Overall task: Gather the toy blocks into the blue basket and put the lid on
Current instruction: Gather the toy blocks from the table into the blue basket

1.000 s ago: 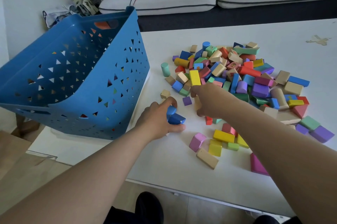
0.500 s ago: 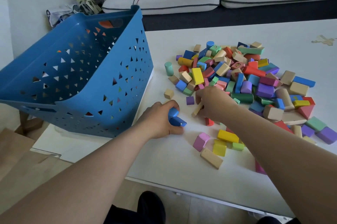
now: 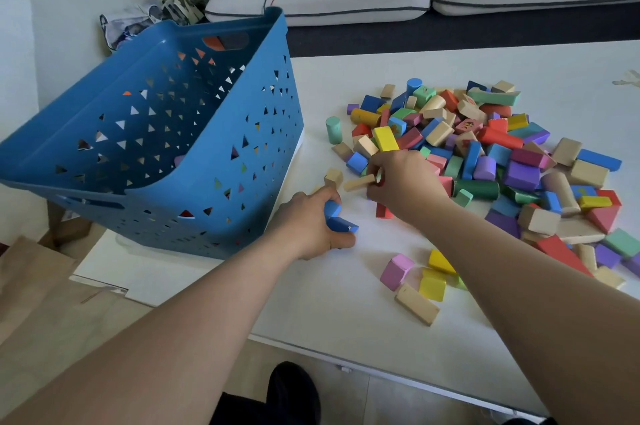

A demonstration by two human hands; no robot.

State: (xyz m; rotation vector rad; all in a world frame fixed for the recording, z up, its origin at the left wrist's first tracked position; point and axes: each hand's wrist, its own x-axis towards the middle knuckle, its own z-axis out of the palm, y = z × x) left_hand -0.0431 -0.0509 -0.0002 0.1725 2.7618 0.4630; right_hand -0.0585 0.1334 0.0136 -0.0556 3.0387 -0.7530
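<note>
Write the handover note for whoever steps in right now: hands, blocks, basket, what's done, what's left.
Left hand: grips blue blocks low over the table, beside the basket.
Right hand: pinches a plain wooden block at the pile's near edge.
Blue basket: on the table's left end, open. Colours show through its holes, so a few blocks seem to be inside.
Pile: most blocks lie loose on the table, right of the basket.
Lid: not identifiable in view.
Left: drop in both handfuls, clear the pile, find and fit the lid.
</note>
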